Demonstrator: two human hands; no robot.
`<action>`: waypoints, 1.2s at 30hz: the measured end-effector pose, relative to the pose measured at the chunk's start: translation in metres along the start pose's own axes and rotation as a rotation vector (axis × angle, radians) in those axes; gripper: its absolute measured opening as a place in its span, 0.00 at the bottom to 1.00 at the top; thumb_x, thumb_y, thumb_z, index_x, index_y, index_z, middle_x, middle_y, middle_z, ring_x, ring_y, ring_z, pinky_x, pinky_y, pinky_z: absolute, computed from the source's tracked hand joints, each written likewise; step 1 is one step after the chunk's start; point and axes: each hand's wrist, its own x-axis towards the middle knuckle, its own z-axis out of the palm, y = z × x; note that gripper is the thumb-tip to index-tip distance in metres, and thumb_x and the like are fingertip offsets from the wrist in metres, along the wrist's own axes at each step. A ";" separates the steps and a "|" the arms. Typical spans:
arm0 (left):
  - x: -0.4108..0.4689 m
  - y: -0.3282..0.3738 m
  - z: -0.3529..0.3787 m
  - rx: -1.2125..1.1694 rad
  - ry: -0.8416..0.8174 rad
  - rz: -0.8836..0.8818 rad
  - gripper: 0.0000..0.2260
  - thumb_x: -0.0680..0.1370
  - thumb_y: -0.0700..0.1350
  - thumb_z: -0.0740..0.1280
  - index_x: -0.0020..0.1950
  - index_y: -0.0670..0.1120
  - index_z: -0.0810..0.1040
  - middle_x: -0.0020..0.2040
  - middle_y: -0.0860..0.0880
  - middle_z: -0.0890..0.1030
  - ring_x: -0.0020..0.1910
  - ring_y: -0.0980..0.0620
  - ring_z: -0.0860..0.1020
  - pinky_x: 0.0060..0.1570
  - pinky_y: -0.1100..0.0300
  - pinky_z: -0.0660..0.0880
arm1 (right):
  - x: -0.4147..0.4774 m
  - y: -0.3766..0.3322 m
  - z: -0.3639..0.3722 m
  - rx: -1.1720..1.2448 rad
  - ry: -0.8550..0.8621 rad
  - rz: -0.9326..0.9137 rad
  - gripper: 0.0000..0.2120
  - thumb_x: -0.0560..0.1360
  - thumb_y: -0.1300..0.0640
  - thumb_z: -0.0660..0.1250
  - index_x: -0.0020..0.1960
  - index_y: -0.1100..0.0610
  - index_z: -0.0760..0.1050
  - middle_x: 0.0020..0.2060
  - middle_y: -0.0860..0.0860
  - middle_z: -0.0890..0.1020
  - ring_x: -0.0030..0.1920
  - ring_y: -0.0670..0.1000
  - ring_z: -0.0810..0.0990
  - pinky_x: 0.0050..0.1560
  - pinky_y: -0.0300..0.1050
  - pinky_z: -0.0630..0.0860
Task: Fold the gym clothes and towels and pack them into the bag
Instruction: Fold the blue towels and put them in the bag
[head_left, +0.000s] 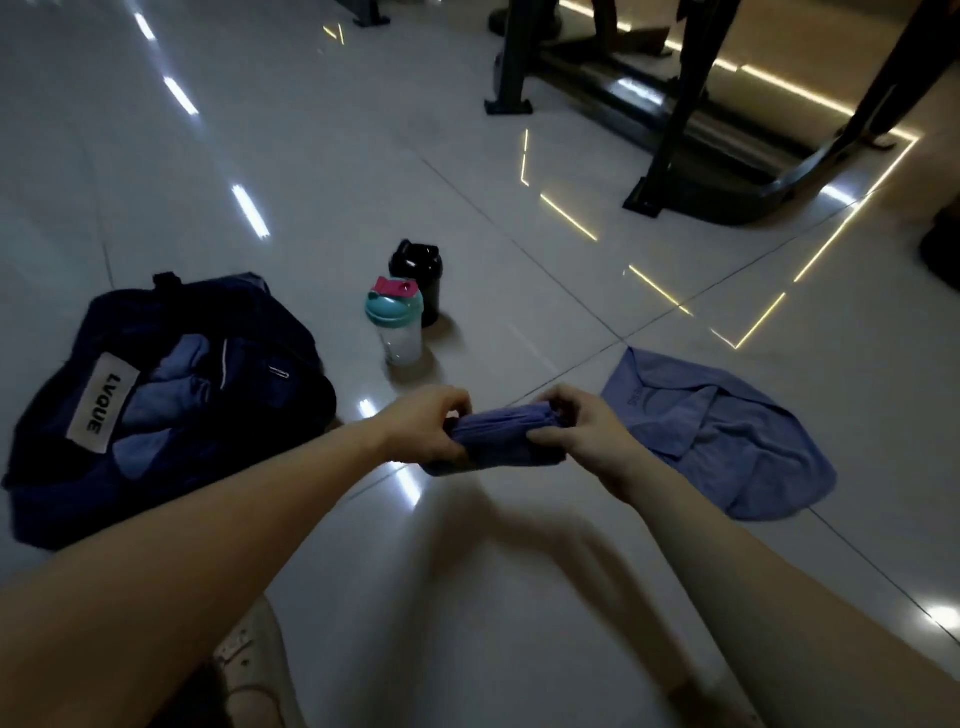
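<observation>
A small folded blue towel (496, 436) is held just above the tiled floor between both hands. My left hand (426, 421) grips its left end and my right hand (576, 423) pinches its right end. A second blue towel (727, 431) lies crumpled and unfolded on the floor to the right. The dark navy bag (218, 322) with a white label sits open on the floor at the left, with several folded blue cloths (166, 384) inside.
Two shaker bottles stand beyond my hands: a clear one with a teal lid (397, 327) and a black one (421, 275). Black gym machine frames (675, 119) stand at the back right. My light shoe (249, 670) shows at the bottom.
</observation>
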 end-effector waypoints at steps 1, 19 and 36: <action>-0.006 0.002 -0.015 0.028 0.045 0.029 0.17 0.68 0.55 0.78 0.50 0.53 0.74 0.45 0.55 0.80 0.43 0.53 0.79 0.43 0.55 0.79 | -0.002 -0.010 -0.001 0.009 0.007 -0.040 0.11 0.72 0.72 0.71 0.51 0.62 0.76 0.45 0.57 0.82 0.43 0.51 0.80 0.40 0.44 0.78; -0.136 0.029 -0.132 0.803 0.969 0.780 0.06 0.80 0.40 0.64 0.49 0.42 0.80 0.54 0.40 0.80 0.50 0.41 0.77 0.62 0.44 0.73 | -0.045 -0.151 0.049 0.346 -0.553 0.177 0.30 0.71 0.52 0.74 0.68 0.65 0.74 0.58 0.61 0.81 0.55 0.56 0.81 0.57 0.49 0.78; -0.201 -0.037 -0.175 -1.289 0.570 -0.436 0.16 0.73 0.48 0.77 0.56 0.42 0.81 0.41 0.47 0.84 0.43 0.48 0.82 0.46 0.56 0.80 | 0.011 -0.186 0.200 0.317 -0.556 0.002 0.15 0.74 0.64 0.72 0.59 0.69 0.79 0.51 0.64 0.84 0.49 0.59 0.85 0.47 0.49 0.81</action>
